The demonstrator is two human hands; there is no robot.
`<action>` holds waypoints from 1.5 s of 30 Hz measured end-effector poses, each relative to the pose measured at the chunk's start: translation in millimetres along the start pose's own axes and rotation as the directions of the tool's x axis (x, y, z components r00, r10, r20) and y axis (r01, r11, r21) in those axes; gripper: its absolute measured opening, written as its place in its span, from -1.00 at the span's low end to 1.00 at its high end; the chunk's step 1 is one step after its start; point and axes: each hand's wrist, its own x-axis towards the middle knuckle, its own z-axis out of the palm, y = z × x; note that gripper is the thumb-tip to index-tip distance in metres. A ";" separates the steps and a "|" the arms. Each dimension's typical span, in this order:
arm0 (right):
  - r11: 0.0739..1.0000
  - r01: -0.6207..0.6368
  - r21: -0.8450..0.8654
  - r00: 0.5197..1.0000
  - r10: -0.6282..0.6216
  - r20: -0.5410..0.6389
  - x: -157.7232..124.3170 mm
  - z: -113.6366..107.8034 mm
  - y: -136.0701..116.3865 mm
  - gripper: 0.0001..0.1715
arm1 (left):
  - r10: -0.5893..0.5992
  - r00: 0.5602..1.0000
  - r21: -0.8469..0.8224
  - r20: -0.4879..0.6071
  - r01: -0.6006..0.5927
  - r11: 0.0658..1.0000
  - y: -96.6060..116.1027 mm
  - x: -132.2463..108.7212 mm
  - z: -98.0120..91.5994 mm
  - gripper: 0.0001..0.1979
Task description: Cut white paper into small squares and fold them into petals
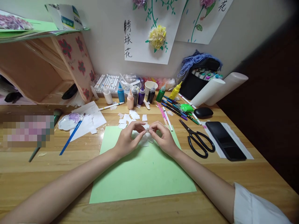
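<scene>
My left hand (128,139) and my right hand (163,137) meet over the top edge of a light green paper sheet (142,174) on the wooden table. Both pinch a small white piece of paper (146,127) between their fingertips, fingers curled. More white paper lies under the hands on the green sheet. Several small white paper squares (127,119) are scattered just beyond the hands.
Black scissors (198,139) and a black phone (225,140) lie to the right. Paint bottles (130,95), a cup (150,87) and marker pens (174,109) line the back. A palette (68,121) and blue paintbrush (72,133) sit left, beside a cardboard box (44,71).
</scene>
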 end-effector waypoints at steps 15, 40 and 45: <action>0.992 -0.087 0.095 0.996 0.084 0.043 -1.8 0.3 1.8 -0.90 | -0.021 1.000 -0.015 0.007 0.022 1.000 -1.5 0.4 0.7 -0.82; 0.973 -0.172 0.156 0.966 0.136 0.220 -2.3 -1.9 6.1 -0.78 | -0.366 0.861 -0.286 0.352 0.472 0.834 -9.1 9.5 -4.2 -0.68; 0.972 -0.170 0.163 0.966 0.131 0.225 -2.6 -1.0 7.0 -0.78 | -0.375 0.859 -0.259 0.349 0.473 0.842 -8.3 9.8 -4.2 -0.69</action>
